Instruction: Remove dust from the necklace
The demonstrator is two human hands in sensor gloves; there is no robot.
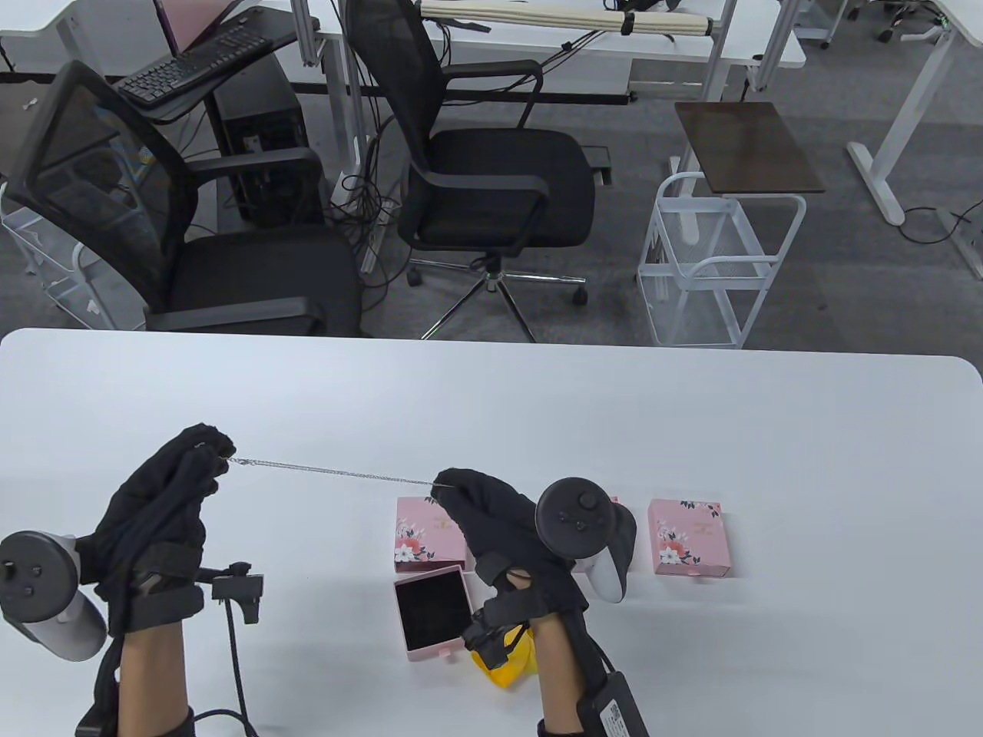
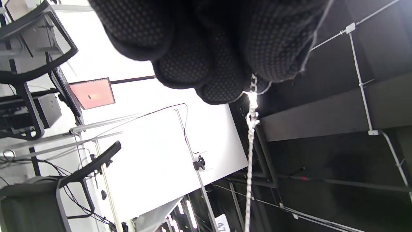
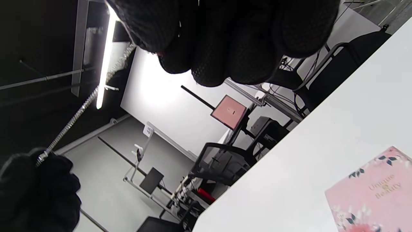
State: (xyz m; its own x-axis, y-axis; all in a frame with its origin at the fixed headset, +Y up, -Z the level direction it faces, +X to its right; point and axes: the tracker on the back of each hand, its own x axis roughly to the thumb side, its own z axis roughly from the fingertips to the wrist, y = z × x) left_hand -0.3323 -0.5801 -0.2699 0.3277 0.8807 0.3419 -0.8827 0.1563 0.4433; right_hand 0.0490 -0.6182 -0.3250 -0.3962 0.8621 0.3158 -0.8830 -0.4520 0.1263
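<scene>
Necklace taut between left hand, right hand; both apparently pinching.

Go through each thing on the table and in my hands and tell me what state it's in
necklace: stretched taut between both hands, off the table
left hand: pinches one chain end
right hand: pinches the other end
pink tray: open, empty
pink box: closed, flat
yellow cloth: mostly hidden under right wrist

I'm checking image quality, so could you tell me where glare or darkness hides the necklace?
Table view: evenly lit, the necklace reads thin between both hands. Left wrist view: glare whitens the chain at the fingers. Right wrist view: ceiling light flares beside it; surroundings dark.
</scene>
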